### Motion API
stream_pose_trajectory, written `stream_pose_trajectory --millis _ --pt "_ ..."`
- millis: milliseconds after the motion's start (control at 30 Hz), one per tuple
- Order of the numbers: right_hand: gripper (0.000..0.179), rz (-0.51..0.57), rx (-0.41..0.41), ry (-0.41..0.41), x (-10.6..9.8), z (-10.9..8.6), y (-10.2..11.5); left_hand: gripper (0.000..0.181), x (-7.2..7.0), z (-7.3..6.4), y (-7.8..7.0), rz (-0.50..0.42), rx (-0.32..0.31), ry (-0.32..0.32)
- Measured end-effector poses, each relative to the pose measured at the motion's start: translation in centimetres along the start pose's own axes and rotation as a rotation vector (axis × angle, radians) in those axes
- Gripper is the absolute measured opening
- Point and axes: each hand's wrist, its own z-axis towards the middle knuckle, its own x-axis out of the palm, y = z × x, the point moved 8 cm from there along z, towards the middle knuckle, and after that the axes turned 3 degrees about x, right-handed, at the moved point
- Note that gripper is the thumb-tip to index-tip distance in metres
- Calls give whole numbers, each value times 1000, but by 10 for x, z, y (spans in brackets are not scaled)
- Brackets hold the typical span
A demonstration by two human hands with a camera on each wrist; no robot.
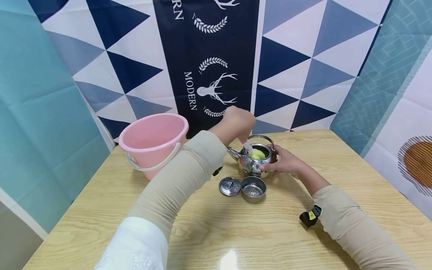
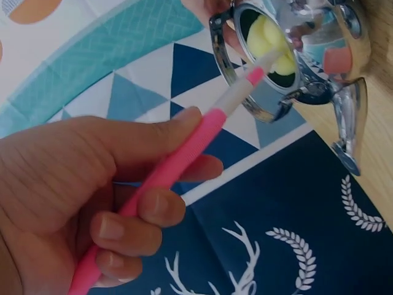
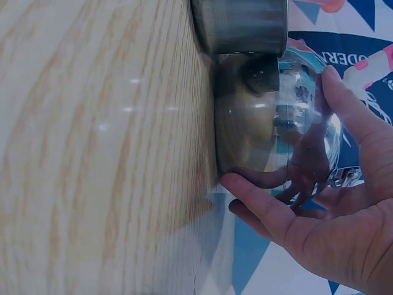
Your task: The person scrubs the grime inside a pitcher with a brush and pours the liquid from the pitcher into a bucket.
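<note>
My left hand (image 1: 240, 122) grips the pink handle of a sponge brush (image 2: 163, 166), fingers curled round it and thumb along its top. Its yellow sponge head (image 1: 257, 154) sits inside the open mouth of a shiny steel teapot (image 1: 249, 164). The right hand (image 1: 288, 162) holds the teapot by its side opposite the spout, thumb near the rim and fingers spread round the belly (image 3: 252, 135). The teapot's hoop handle (image 2: 222, 67) stands up over the mouth. In front of it lie the round lid (image 1: 230, 186) and a steel strainer cup (image 1: 254, 189) with a perforated bottom.
A pink bucket (image 1: 152, 155) with a white bail handle stands at the back left of the wooden table (image 1: 263, 232). Behind the table hangs a patterned cloth (image 1: 287, 63) with triangles and a deer print. A black wrist camera (image 1: 309, 216) is strapped to the right sleeve.
</note>
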Motion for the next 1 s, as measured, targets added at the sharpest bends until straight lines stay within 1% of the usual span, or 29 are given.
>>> stream_pose_trajectory --millis 167,267,367,500,633,733,833,933,1000 --pt "88 -7 -1 3 0 1 0 16 5 -1 4 -83 25 -4" --pt "88 -11 -1 2 0 1 1 18 6 -1 3 -109 33 13" --pt "87 -12 1 0 0 0 1 18 6 -1 4 -124 24 32" --pt "87 -13 0 -1 0 1 1 15 6 -2 5 -109 2 35" --pt "89 -10 2 1 -1 1 -1 9 3 -2 5 -71 -16 10" --pt "90 -4 1 2 -1 0 -1 4 1 -2 7 -53 -39 -22" --pt "90 -6 0 4 -1 -1 -1 4 0 -1 9 -45 -54 -40" --pt "91 -7 2 7 -1 -1 -1 6 1 1 7 -43 -44 -47" --pt "91 -7 4 9 -1 -1 -2 7 1 3 5 -46 -25 -49"
